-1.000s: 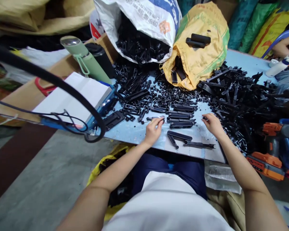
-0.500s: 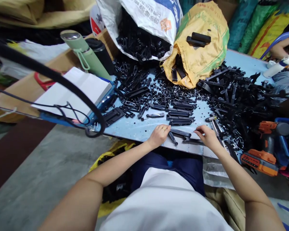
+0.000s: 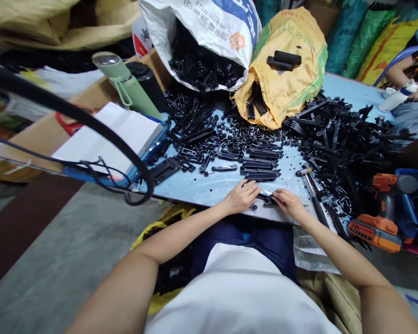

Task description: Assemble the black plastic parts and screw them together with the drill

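My left hand (image 3: 243,196), with a ring on one finger, is closed around the left part of a long, narrow black part (image 3: 265,193) with a shiny upper face, held at the table's front edge. The fingers of my right hand (image 3: 290,203) are pinched together against its right end; whatever small piece is between them is hidden. Beneath and beside my hands lie other dark parts, mostly covered. Just beyond my left hand, several similar black bar-shaped parts (image 3: 259,176) lie stacked in rows, with a single small link-like piece (image 3: 224,167) to their left.
A hammer (image 3: 313,195) and an orange cordless drill (image 3: 379,213) are on the right. Heaps of black parts (image 3: 337,125) spread beyond, below a white sack (image 3: 216,28) and a yellow sack (image 3: 292,88). A paper pad (image 3: 101,134), bottles and a black cable (image 3: 101,125) occupy the left.
My right hand has moved left, carrying a thin small piece, to the black part's right end. My left hand has shifted slightly right along that part. The hammer shows more fully.
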The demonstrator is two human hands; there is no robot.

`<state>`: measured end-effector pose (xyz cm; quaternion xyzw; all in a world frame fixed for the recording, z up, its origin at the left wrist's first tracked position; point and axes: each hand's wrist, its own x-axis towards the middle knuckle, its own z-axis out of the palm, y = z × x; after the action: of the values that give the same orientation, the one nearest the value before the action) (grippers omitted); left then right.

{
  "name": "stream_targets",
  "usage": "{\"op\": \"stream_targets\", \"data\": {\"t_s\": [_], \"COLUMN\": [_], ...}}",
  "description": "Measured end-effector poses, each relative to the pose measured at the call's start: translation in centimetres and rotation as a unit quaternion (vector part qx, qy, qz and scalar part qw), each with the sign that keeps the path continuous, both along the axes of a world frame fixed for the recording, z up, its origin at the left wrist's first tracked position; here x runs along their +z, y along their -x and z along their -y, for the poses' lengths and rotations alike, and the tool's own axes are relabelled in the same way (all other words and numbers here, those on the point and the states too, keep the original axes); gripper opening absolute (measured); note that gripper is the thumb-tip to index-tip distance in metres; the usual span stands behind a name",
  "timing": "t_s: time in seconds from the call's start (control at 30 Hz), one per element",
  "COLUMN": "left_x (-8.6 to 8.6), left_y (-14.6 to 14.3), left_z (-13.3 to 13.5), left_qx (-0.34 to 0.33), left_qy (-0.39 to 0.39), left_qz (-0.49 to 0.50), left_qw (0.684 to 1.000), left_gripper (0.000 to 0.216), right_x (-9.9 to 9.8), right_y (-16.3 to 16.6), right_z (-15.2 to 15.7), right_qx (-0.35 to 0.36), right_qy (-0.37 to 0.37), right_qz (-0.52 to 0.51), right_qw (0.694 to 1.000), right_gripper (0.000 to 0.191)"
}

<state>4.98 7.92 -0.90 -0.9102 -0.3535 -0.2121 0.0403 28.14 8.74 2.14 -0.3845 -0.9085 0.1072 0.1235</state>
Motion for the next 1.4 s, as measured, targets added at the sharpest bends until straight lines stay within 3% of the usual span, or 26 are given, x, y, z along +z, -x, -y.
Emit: {"op": "stream_targets", "data": {"t_s": [0.1,0.23,0.4,0.53,0.67,0.83,1.03,1.13,1.2,1.3,1.4], "left_x": [1.0,2.9,4.8,5.8,6.6,6.5,5.1,5.2,5.7,7.1,8.4], "left_y": [-1.5,-2.8,-2.8,-3.0,-3.6,-3.9,-3.2,-2.3,-1.6,-0.8,-0.8], "left_z": [-1.1,-2.3,-2.4,-1.4,-0.5,0.1,0.2,0.2,0.7,2.6,5.0], "left_qx": [-0.051,-0.009,0.045,0.134,0.166,0.149,0.173,0.123,0.053,-0.085,-0.173], "left_qy": [0.054,0.148,0.259,0.274,0.284,0.276,0.245,0.194,0.153,0.130,0.172], "left_qz": [-0.072,-0.111,-0.084,-0.074,-0.089,-0.078,-0.050,-0.032,-0.011,0.091,0.228], "left_qw": [0.995,0.983,0.961,0.950,0.940,0.946,0.953,0.973,0.987,0.984,0.943], "left_gripper": [0.041,0.045,0.047,0.051,0.053,0.050,0.050,0.053,0.059,0.068,0.072], "right_x": [-0.9,-0.7,1.8,3.9,4.9,3.8,3.1,4.6,6.0,8.2,9.5], "right_y": [-1.5,-3.0,-3.2,-1.9,0.3,1.7,1.1,-0.5,-1.5,-1.9,-0.3], "right_z": [0.5,0.4,0.3,1.2,1.6,0.7,0.5,1.1,1.9,3.5,5.6], "right_qx": [-0.024,-0.115,-0.042,-0.040,-0.038,0.086,0.086,0.049,0.052,0.138,0.210], "right_qy": [-0.057,-0.078,-0.034,-0.013,-0.077,-0.104,-0.071,-0.052,-0.051,-0.027,0.062], "right_qz": [0.005,0.123,0.153,0.192,0.167,0.130,0.072,0.105,0.092,-0.058,-0.229], "right_qw": [0.998,0.983,0.987,0.980,0.982,0.982,0.991,0.992,0.993,0.988,0.949], "right_gripper": [0.041,0.058,0.063,0.061,0.055,0.040,0.049,0.057,0.061,0.062,0.057]}}
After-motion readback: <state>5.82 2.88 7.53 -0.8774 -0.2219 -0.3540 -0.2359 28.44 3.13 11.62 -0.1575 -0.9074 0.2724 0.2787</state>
